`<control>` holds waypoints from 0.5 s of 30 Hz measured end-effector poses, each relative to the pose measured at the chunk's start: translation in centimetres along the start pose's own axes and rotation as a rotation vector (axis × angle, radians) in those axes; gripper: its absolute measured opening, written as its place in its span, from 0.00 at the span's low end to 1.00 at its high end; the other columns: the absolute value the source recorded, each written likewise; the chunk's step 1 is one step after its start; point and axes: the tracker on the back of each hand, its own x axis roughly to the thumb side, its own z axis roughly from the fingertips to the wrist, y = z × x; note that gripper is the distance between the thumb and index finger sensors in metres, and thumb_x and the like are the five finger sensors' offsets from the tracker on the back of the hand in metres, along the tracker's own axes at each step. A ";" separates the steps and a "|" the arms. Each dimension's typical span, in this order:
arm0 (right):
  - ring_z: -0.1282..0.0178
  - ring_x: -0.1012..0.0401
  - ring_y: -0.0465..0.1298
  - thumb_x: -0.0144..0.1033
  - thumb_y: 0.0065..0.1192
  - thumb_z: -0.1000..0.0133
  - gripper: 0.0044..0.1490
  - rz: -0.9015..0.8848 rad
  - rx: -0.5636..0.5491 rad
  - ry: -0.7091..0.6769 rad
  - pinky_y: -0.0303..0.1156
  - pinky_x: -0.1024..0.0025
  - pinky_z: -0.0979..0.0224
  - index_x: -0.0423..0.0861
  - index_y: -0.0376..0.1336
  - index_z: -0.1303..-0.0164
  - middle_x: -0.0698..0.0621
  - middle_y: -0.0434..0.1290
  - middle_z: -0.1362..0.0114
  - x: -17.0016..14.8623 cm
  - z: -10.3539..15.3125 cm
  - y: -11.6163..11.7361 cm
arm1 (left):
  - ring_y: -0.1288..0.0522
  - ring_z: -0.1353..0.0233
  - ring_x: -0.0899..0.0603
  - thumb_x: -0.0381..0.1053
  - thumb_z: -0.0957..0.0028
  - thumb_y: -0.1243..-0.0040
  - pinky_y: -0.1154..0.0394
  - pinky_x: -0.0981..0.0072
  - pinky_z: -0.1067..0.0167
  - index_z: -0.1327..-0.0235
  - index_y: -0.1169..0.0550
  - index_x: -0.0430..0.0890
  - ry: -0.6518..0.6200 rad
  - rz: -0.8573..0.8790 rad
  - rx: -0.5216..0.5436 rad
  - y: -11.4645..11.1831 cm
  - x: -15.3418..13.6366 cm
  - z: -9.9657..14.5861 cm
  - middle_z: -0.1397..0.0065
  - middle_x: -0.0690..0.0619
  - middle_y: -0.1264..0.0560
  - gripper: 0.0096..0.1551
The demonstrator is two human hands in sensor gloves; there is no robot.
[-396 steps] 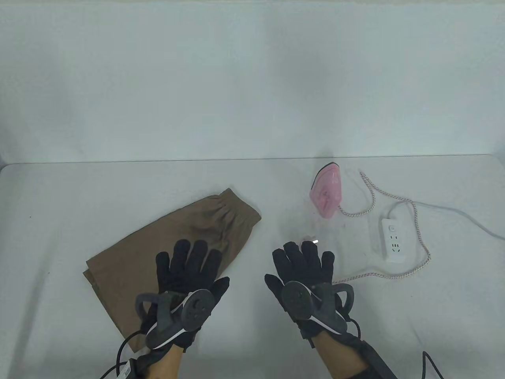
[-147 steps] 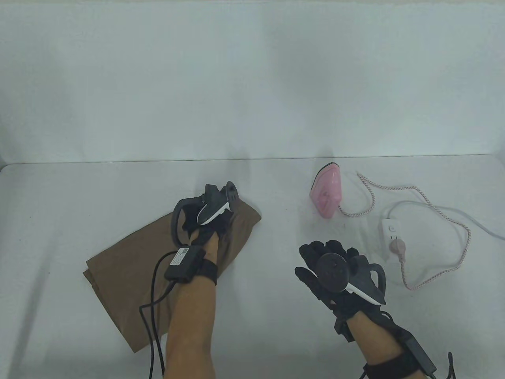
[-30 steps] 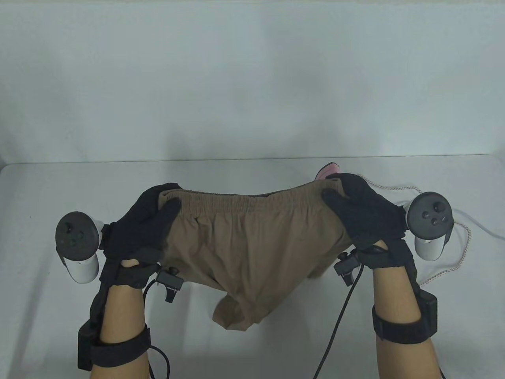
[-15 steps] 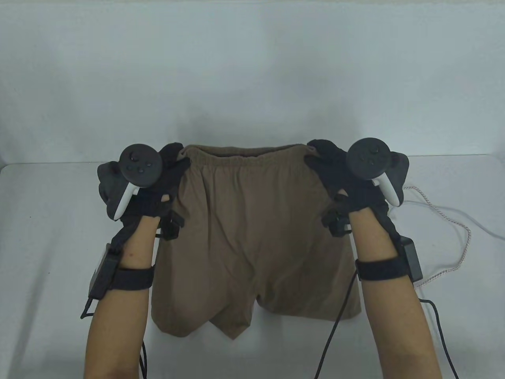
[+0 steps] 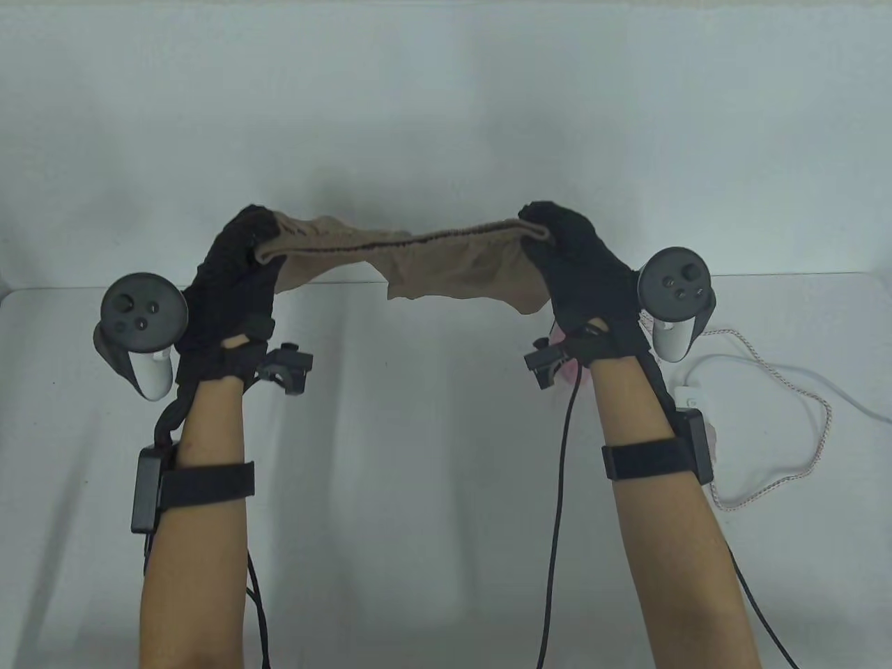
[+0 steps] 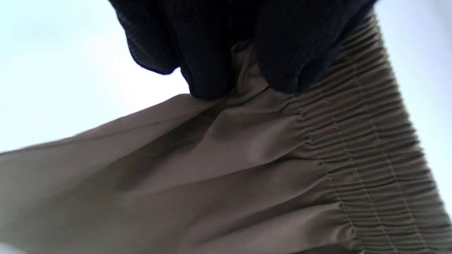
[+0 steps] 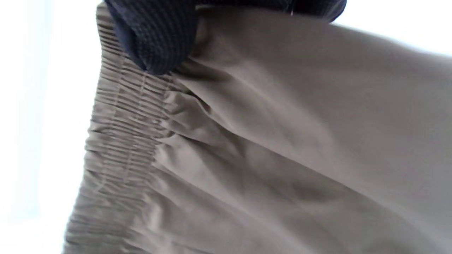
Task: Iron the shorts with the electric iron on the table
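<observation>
The brown shorts (image 5: 453, 268) hang in the air over the table's far edge, stretched by the elastic waistband between both hands. My left hand (image 5: 254, 240) grips the waistband's left end and my right hand (image 5: 536, 226) grips its right end. In the left wrist view my fingers (image 6: 212, 53) pinch the gathered waistband of the shorts (image 6: 247, 169). In the right wrist view my fingers (image 7: 155, 38) hold the shorts (image 7: 265, 141) the same way. The pink iron (image 5: 570, 368) is mostly hidden behind my right wrist.
A white power strip (image 5: 690, 398) lies right of my right forearm, with the iron's braided cord (image 5: 801, 390) looping beside it and a white cable (image 5: 854, 403) running off to the right. The white table (image 5: 418, 453) lies below the arms.
Both hands have moved up and farther away with the waistband. The shorts' legs, which hung spread toward me half a second ago, have swung away; only the waistband and a short fold show.
</observation>
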 end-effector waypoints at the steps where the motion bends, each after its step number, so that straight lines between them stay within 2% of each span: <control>1: 0.19 0.52 0.71 0.48 0.70 0.45 0.27 0.072 0.062 0.025 0.62 0.44 0.19 0.68 0.66 0.34 0.61 0.72 0.22 -1.2 1.2 0.8 | 0.22 0.25 0.43 0.49 0.45 0.30 0.28 0.48 0.26 0.36 0.25 0.64 0.027 -0.029 -0.057 -0.3 -1.5 1.3 0.22 0.57 0.27 0.24; 2: 0.17 0.51 0.70 0.49 0.70 0.46 0.27 0.150 0.178 0.045 0.62 0.40 0.20 0.69 0.66 0.35 0.61 0.71 0.21 -2.5 2.6 1.8 | 0.22 0.25 0.43 0.49 0.45 0.30 0.29 0.47 0.26 0.36 0.24 0.64 0.063 -0.054 -0.112 -0.7 -3.2 2.7 0.22 0.57 0.26 0.24; 4: 0.15 0.50 0.68 0.50 0.70 0.46 0.28 0.239 0.287 0.064 0.60 0.35 0.20 0.70 0.66 0.34 0.61 0.69 0.19 -3.9 4.5 3.0 | 0.21 0.25 0.40 0.49 0.45 0.30 0.30 0.43 0.25 0.36 0.24 0.64 0.119 -0.102 -0.213 -1.4 -5.9 4.9 0.22 0.57 0.26 0.24; 6: 0.15 0.49 0.68 0.50 0.71 0.46 0.28 0.323 0.415 0.068 0.59 0.33 0.21 0.69 0.66 0.34 0.61 0.69 0.19 -5.1 6.8 4.5 | 0.21 0.25 0.38 0.50 0.46 0.29 0.32 0.37 0.25 0.36 0.24 0.65 0.165 -0.188 -0.341 -2.0 -8.2 7.1 0.22 0.58 0.25 0.24; 7: 0.15 0.48 0.68 0.50 0.71 0.46 0.28 0.385 0.514 0.069 0.59 0.32 0.21 0.69 0.66 0.34 0.60 0.69 0.19 -5.7 8.4 5.7 | 0.21 0.25 0.37 0.50 0.46 0.29 0.32 0.35 0.26 0.37 0.23 0.66 0.177 -0.239 -0.415 -2.3 -9.4 8.3 0.23 0.58 0.25 0.24; 8: 0.15 0.48 0.67 0.50 0.71 0.46 0.28 0.410 0.550 0.067 0.58 0.32 0.21 0.69 0.65 0.34 0.61 0.68 0.19 -5.9 9.0 6.1 | 0.22 0.24 0.37 0.50 0.46 0.29 0.32 0.33 0.27 0.37 0.23 0.66 0.181 -0.275 -0.476 -2.6 -10.1 9.0 0.22 0.58 0.25 0.25; 9: 0.15 0.48 0.67 0.50 0.71 0.46 0.28 0.484 0.628 0.043 0.58 0.32 0.21 0.69 0.66 0.34 0.60 0.69 0.19 -6.4 10.7 7.4 | 0.22 0.24 0.37 0.51 0.46 0.29 0.33 0.33 0.27 0.37 0.23 0.66 0.194 -0.338 -0.569 -3.1 -11.1 10.2 0.22 0.59 0.25 0.24; 12: 0.15 0.48 0.67 0.51 0.71 0.47 0.28 0.578 0.763 0.007 0.59 0.32 0.21 0.69 0.65 0.35 0.61 0.68 0.19 -7.2 13.7 9.6 | 0.21 0.24 0.38 0.51 0.47 0.28 0.33 0.32 0.26 0.38 0.23 0.67 0.203 -0.489 -0.780 -4.3 -12.6 12.3 0.23 0.60 0.24 0.24; 14: 0.14 0.47 0.66 0.51 0.71 0.47 0.28 0.594 0.830 -0.009 0.58 0.33 0.21 0.69 0.66 0.35 0.60 0.68 0.18 -7.5 15.5 11.0 | 0.21 0.24 0.39 0.51 0.47 0.28 0.33 0.32 0.26 0.38 0.23 0.67 0.219 -0.611 -0.952 -5.3 -12.9 13.4 0.24 0.60 0.23 0.24; 15: 0.14 0.46 0.65 0.51 0.71 0.47 0.28 0.601 0.877 -0.014 0.58 0.33 0.21 0.69 0.65 0.35 0.60 0.68 0.18 -7.6 16.4 11.8 | 0.21 0.24 0.39 0.51 0.47 0.28 0.33 0.33 0.26 0.38 0.23 0.67 0.213 -0.671 -1.006 -5.8 -12.8 14.0 0.24 0.60 0.23 0.24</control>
